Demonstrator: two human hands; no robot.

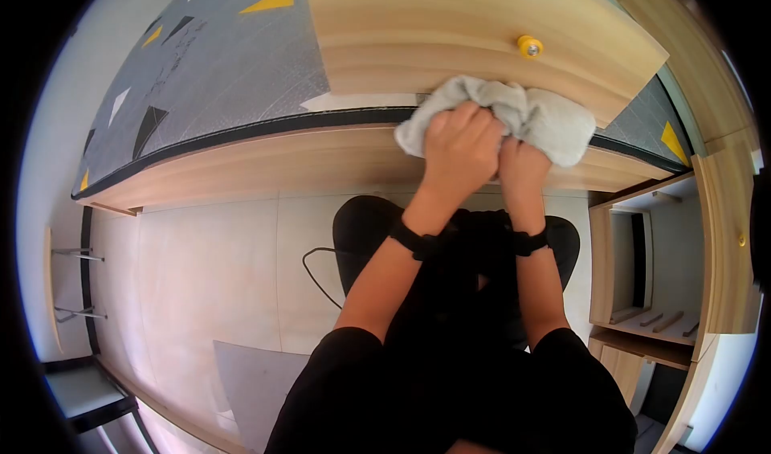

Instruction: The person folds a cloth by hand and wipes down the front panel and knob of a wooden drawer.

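A pale grey cloth (562, 124) is bunched in front of me at the edge of a bed-like surface. My left hand (462, 149) is closed in a fist on the cloth's left part. My right hand (524, 169) is beside it, nearly touching, its fingers curled into the cloth and partly hidden. Just beyond the cloth lies a light wooden panel (401, 36) with a yellow round knob (529, 47). The cloth overlaps the panel's near edge.
The panel rests on a grey patterned mattress (233, 76) with a dark edge and a wooden side rail (281, 161). An open wooden cabinet (601, 269) stands at the right. A thin dark cable (313, 285) loops by my leg, and a grey sheet (257, 382) lies on the tiled floor.
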